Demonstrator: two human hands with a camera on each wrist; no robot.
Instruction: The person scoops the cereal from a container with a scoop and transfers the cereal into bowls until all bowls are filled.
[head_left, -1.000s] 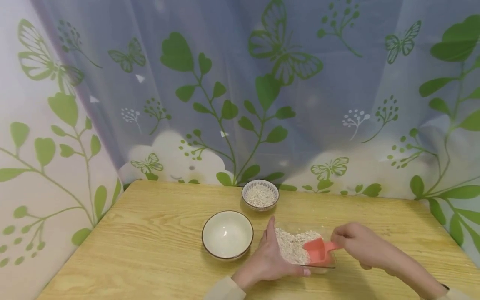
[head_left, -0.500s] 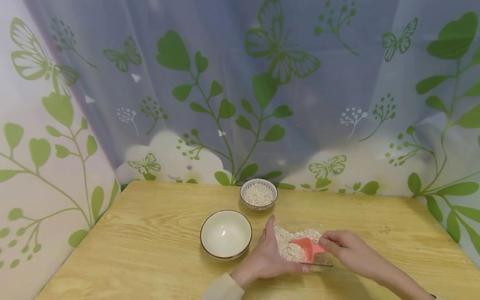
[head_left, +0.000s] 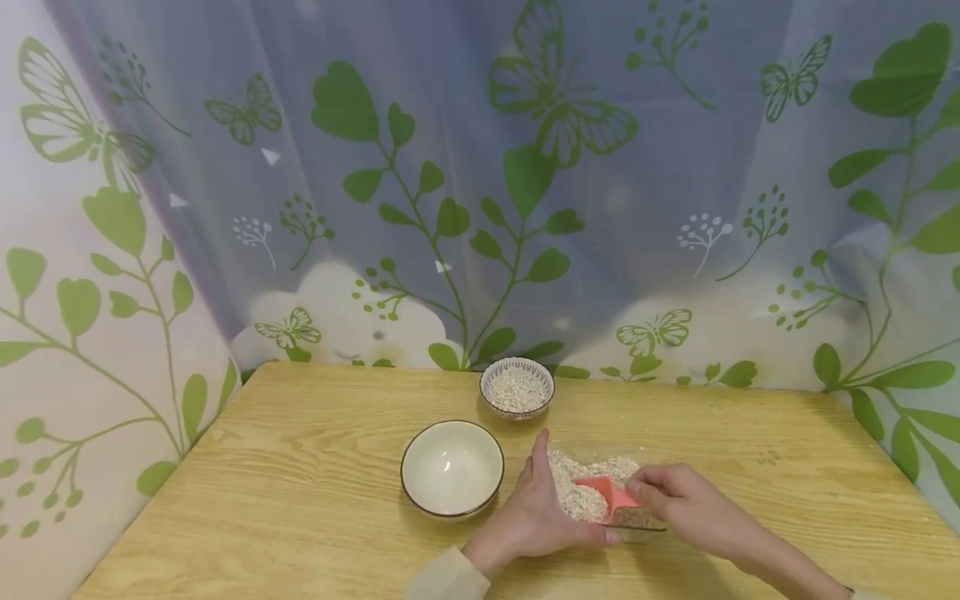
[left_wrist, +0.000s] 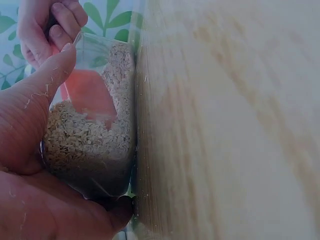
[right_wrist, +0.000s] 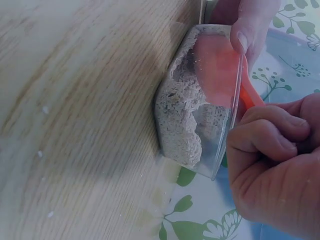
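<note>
A clear rectangular container point(right_wrist: 216, 145) of oat flakes point(left_wrist: 82, 135) stands on the table. My left hand point(head_left: 536, 512) grips its left end, thumb along the near side and fingers round the far side. My right hand point(head_left: 686, 504) holds the handle of a coral-pink scoop point(right_wrist: 215, 70), fingers curled round it. The scoop's bowl is down inside the container with its front edge in the oats, and a heap of flakes lies in it. In the left wrist view, the scoop point(left_wrist: 90, 95) shows through the clear wall.
Left of the container is a cream bowl point(head_left: 452, 468) with a dark rim and nothing in it. Farther back, a small patterned bowl point(head_left: 517, 408) holds oat flakes. The wooden table point(head_left: 300, 483) ends at a curtain point(head_left: 420, 208) with leaves and butterflies. Stray flakes dot the tabletop.
My right hand has pushed the scoop leftward and deeper into the oats, and flakes have gathered in it. My left hand keeps its grip on the container.
</note>
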